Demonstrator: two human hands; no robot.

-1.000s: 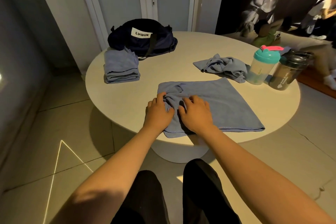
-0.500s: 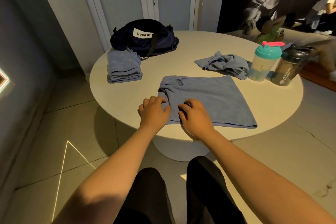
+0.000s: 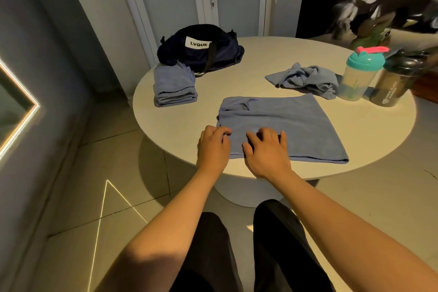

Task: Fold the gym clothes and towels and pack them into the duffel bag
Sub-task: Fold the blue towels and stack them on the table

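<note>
A blue towel (image 3: 279, 123) lies spread flat on the round white table (image 3: 369, 130) in front of me. My left hand (image 3: 212, 149) grips its near-left edge with curled fingers. Right beside it, my right hand (image 3: 266, 152) has bent fingers and thumb dug into the cloth by the near edge. A stack of folded blue towels (image 3: 174, 85) sits at the table's left. Behind that stack is the dark navy duffel bag (image 3: 201, 50) with a white label. A crumpled blue cloth (image 3: 305, 78) lies at the back right.
Two shaker bottles stand at the table's right edge, one with a teal lid (image 3: 360, 73) and one dark (image 3: 395, 78). A door and wall are behind the table. Tiled floor lies to the left, and my knees are under the near rim.
Both hands slid toward me from the bunched far-left part of the towel to its near-left edge. The bunching there has flattened out.
</note>
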